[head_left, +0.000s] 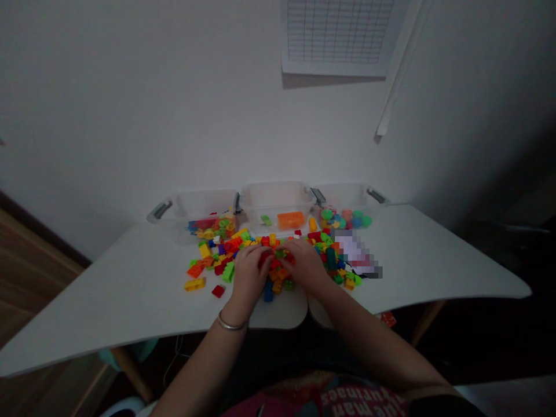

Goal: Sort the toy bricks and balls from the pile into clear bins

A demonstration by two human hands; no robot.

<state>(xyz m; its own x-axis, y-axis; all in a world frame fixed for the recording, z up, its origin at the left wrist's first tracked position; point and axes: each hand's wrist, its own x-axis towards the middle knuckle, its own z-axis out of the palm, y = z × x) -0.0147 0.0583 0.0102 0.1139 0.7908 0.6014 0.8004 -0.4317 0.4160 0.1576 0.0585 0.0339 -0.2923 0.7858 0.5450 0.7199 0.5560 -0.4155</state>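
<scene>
A heap of small plastic bricks (226,255) in red, orange, yellow, green and blue lies spread on the white table (130,289). My left hand (249,272) and my right hand (304,266) rest in the middle of the heap, fingers curled and meeting over red and orange bricks (275,269). Both hands are closed on bricks, but which pieces each one holds is hidden by the fingers. A thin bracelet (231,324) circles my left wrist.
Three clear bins stand along the wall: the left bin (174,211) with mixed bricks, the middle bin (278,200) with an orange block, the right bin (347,197) with round green and blue pieces. A blurred-out patch (358,255) lies right of the heap. A gridded sheet (339,35) hangs above.
</scene>
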